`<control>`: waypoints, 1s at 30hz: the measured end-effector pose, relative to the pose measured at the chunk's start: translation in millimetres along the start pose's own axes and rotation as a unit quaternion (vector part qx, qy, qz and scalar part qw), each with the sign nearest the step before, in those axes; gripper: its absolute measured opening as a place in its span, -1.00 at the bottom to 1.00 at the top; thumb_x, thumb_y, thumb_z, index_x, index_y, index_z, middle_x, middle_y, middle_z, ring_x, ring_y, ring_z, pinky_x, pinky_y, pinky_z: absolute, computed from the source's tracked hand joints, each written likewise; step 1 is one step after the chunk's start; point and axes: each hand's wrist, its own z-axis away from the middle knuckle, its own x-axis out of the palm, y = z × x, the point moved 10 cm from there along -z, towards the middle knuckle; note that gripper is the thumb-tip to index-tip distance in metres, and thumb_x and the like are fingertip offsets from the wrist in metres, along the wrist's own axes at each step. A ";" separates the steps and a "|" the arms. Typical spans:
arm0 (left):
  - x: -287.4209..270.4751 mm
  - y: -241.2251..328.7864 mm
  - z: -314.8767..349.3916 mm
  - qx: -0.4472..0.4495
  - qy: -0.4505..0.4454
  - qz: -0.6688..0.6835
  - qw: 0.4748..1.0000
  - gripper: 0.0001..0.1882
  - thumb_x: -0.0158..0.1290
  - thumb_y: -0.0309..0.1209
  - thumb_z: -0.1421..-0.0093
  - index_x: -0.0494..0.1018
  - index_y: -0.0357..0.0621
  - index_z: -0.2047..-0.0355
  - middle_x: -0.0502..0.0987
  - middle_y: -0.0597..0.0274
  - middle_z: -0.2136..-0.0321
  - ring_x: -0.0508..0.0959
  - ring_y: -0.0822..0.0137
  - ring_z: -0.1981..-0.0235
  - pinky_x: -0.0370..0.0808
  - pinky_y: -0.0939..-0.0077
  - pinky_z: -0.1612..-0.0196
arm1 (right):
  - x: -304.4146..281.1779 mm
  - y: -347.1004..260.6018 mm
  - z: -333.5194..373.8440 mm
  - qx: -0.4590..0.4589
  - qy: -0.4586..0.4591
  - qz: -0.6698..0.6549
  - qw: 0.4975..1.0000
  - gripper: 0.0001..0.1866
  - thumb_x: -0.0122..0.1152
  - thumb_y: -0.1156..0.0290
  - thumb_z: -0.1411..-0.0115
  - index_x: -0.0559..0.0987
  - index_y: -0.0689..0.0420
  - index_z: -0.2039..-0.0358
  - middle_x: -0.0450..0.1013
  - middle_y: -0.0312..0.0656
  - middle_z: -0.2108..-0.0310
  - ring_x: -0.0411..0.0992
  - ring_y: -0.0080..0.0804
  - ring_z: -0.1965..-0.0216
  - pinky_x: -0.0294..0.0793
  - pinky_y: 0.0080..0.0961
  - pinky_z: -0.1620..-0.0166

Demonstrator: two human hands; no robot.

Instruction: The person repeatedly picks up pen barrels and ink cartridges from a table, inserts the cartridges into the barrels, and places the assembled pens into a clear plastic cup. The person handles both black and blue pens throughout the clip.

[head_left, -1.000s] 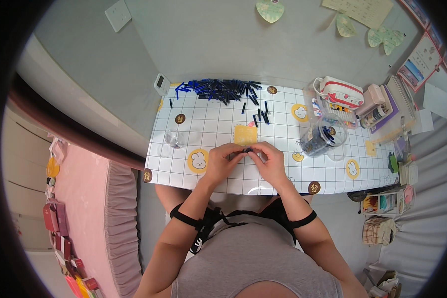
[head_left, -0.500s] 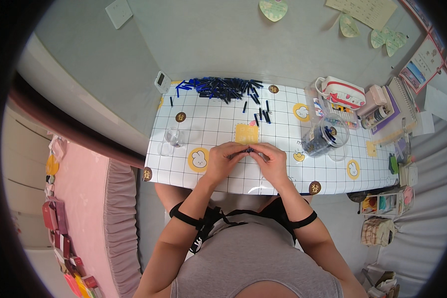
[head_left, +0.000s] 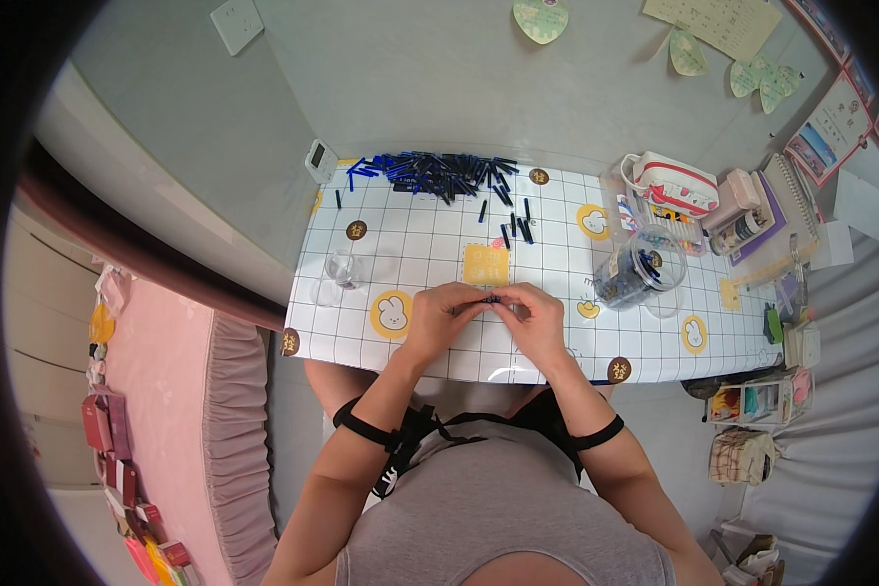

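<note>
Near the front middle of the table, my left hand (head_left: 442, 317) and my right hand (head_left: 530, 317) meet, fingertips pinched together. Between them is a small dark tube (head_left: 491, 300), which looks like a pen ink cartridge; the fingers hide most of it. At the table's back lies a heap of short dark blue and black tubes (head_left: 439, 174) of a similar look. Several loose tubes (head_left: 524, 230) lie between the heap and my hands. A clear jar (head_left: 620, 283) to the right holds many small bluish pieces, with some dark tubes near its mouth.
Left of my hands stands a small clear cup (head_left: 342, 271), a clear round lid-like piece beside it. A white and red pencil case (head_left: 676, 183), notebooks (head_left: 760, 210) and coloured pens crowd the right back. A small white device (head_left: 319, 160) leans at the back left corner.
The fingertips have shifted slightly, and a little more of the dark tube shows between them. Everything on the table stays where it was.
</note>
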 end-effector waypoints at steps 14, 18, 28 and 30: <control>1.8 18.5 -4.7 0.033 -0.014 -0.013 0.999 -0.80 0.40 -0.55 -0.29 0.78 -0.19 0.07 0.78 0.13 0.21 0.77 0.18 0.29 0.68 0.38 0.25 | -8.8 -14.7 0.6 -0.039 0.036 0.004 0.999 -0.75 0.61 0.59 -0.20 0.81 0.15 0.10 0.74 -0.13 0.25 0.74 -0.29 0.25 0.64 -0.49 0.29; -3.5 44.2 -5.7 0.077 -0.023 -0.055 0.995 -0.80 0.40 -0.56 -0.26 0.76 -0.20 0.09 0.78 0.10 0.19 0.78 0.08 0.23 0.71 0.31 0.21 | -20.6 -40.6 8.3 -0.104 0.095 0.035 0.989 -0.78 0.59 0.62 -0.18 0.81 0.16 0.15 0.74 -0.13 0.24 0.73 -0.22 0.26 0.68 -0.45 0.25; 12.3 163.8 -39.3 0.237 -0.042 -0.042 0.970 -0.75 0.43 -0.63 -0.22 0.75 -0.21 0.09 0.79 0.12 0.24 0.79 0.15 0.25 0.72 0.40 0.18 | -104.5 -101.4 14.7 -0.186 0.192 0.038 0.963 -0.74 0.55 0.73 -0.17 0.79 0.26 0.12 0.76 -0.04 0.20 0.75 -0.21 0.20 0.71 -0.46 0.12; 30.0 188.5 -50.9 0.257 -0.048 -0.022 0.965 -0.74 0.42 -0.63 -0.24 0.75 -0.20 0.06 0.79 0.13 0.23 0.79 0.16 0.23 0.72 0.40 0.17 | -137.9 -107.0 15.5 -0.171 0.218 0.046 0.960 -0.75 0.55 0.70 -0.18 0.78 0.24 0.12 0.77 -0.08 0.21 0.76 -0.20 0.19 0.71 -0.48 0.12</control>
